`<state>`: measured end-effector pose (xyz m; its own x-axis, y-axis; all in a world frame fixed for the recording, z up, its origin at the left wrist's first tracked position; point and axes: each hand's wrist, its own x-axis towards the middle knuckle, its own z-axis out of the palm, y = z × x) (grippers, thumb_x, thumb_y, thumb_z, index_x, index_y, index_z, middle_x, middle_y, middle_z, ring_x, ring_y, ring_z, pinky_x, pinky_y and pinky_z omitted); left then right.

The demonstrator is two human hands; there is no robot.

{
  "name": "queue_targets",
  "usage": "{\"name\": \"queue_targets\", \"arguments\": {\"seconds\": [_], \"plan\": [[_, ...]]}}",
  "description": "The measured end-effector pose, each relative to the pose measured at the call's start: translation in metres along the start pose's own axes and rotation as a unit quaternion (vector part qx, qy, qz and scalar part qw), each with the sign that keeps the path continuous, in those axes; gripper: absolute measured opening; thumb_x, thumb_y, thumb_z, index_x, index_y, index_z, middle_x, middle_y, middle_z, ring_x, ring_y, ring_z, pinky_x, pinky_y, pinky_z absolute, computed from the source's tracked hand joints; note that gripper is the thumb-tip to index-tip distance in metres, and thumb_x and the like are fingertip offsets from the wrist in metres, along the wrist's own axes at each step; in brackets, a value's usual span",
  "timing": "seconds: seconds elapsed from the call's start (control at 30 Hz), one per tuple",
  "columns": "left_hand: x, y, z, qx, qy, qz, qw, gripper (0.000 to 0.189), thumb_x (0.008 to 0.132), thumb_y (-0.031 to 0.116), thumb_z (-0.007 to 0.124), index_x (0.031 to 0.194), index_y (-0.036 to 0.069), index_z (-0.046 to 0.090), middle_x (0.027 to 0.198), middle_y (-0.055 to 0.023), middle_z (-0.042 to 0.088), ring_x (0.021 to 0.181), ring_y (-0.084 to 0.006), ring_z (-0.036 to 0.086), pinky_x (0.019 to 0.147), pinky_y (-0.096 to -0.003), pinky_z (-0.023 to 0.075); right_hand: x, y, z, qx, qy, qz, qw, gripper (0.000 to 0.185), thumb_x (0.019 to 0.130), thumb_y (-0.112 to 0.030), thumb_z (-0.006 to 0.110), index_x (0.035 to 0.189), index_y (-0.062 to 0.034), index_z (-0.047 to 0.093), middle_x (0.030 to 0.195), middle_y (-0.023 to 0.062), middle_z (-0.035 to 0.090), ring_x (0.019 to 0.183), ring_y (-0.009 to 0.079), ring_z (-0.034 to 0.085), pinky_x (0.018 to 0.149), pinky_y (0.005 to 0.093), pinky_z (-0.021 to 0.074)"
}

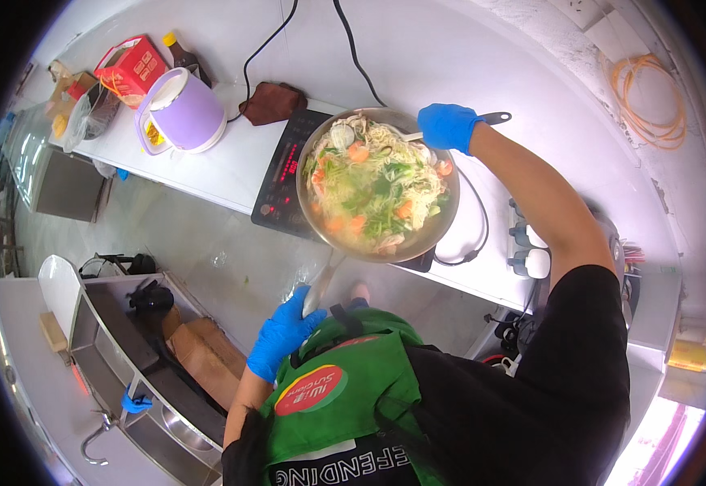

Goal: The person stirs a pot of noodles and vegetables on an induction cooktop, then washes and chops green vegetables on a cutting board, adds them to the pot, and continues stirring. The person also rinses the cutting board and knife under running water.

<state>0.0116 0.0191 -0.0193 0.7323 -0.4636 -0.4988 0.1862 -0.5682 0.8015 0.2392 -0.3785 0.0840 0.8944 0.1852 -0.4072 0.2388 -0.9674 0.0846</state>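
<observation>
A steel frying pan (322,238) full of steaming noodles (425,193), leafy greens, carrot slices and pale pieces rests on a black induction cooker (281,182) with lit red figures. My left hand (286,334), in a blue glove, grips the pan's metal handle (326,279) near my green apron. At the pan's far right rim, my right hand (448,127), also gloved in blue, is closed around a turner or spatula (499,118). Its dark handle end sticks out to the right, and its metal part reaches into the noodles; the tip is hidden.
Left of the cooker stand a purple kettle (198,115), a brown cloth (271,103), a red carton (131,70) and a yellow-capped bottle (189,58). A black cable (485,234) and jars with white lids (537,263) lie to the right. A sink faucet (94,437) is at lower left.
</observation>
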Motion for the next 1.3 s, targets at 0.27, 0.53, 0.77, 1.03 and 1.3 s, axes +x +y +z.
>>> {"name": "queue_targets", "arguments": {"seconds": [0.27,0.53,0.77,1.03,1.3], "plan": [[0.0,0.002,0.001,-0.02,0.007,-0.02,1.0,0.054,0.093,0.032,0.066,0.136,0.005,0.047,0.101,-0.0194,0.065,0.09,-0.0266,0.064,0.081,-0.0393,0.0504,-0.053,-0.003,-0.041,-0.083,0.009,-0.04,0.996,0.015,0.08,-0.014,0.06,0.088,-0.0058,0.07,0.088,0.0181,0.069,0.082,0.0374,0.068,0.069,0.0449,0.0555],[-0.003,0.018,-0.008,-0.038,-0.016,-0.03,0.999,0.05,0.094,0.031,0.065,0.133,0.004,0.049,0.108,-0.0202,0.066,0.098,-0.0241,0.064,0.087,-0.0386,0.0488,-0.102,0.003,-0.053,-0.161,0.054,0.017,0.985,0.019,0.077,-0.016,0.059,0.08,-0.005,0.074,0.081,0.02,0.071,0.077,0.0356,0.071,0.067,0.0444,0.0564],[0.0,0.009,-0.006,0.011,-0.019,-0.002,1.0,0.048,0.094,0.033,0.062,0.131,0.005,0.046,0.111,-0.0273,0.061,0.102,-0.0433,0.06,0.084,-0.0472,0.0482,-0.089,-0.004,0.027,0.12,-0.138,0.089,0.979,0.021,0.077,-0.018,0.058,0.071,-0.0023,0.07,0.063,0.0132,0.067,0.06,0.0267,0.068,0.06,0.0378,0.0545],[0.008,-0.005,-0.005,0.005,-0.044,0.025,0.999,0.038,0.093,0.027,0.061,0.12,0.002,0.049,0.099,-0.0209,0.063,0.092,-0.028,0.063,0.081,-0.0415,0.0488,-0.078,-0.023,0.068,0.057,0.064,0.002,0.996,0.025,0.077,-0.022,0.058,0.079,-0.0004,0.07,0.087,0.0213,0.069,0.077,0.0351,0.069,0.073,0.042,0.0549],[0.007,-0.001,-0.006,-0.043,-0.039,0.024,0.998,0.037,0.093,0.022,0.063,0.12,0.001,0.049,0.097,-0.0183,0.061,0.087,-0.0242,0.059,0.079,-0.0391,0.0491,-0.118,-0.046,-0.039,-0.123,0.016,0.079,0.989,0.013,0.077,-0.012,0.062,0.085,-0.004,0.069,0.083,0.0182,0.069,0.078,0.0368,0.069,0.07,0.0443,0.0557]]}}
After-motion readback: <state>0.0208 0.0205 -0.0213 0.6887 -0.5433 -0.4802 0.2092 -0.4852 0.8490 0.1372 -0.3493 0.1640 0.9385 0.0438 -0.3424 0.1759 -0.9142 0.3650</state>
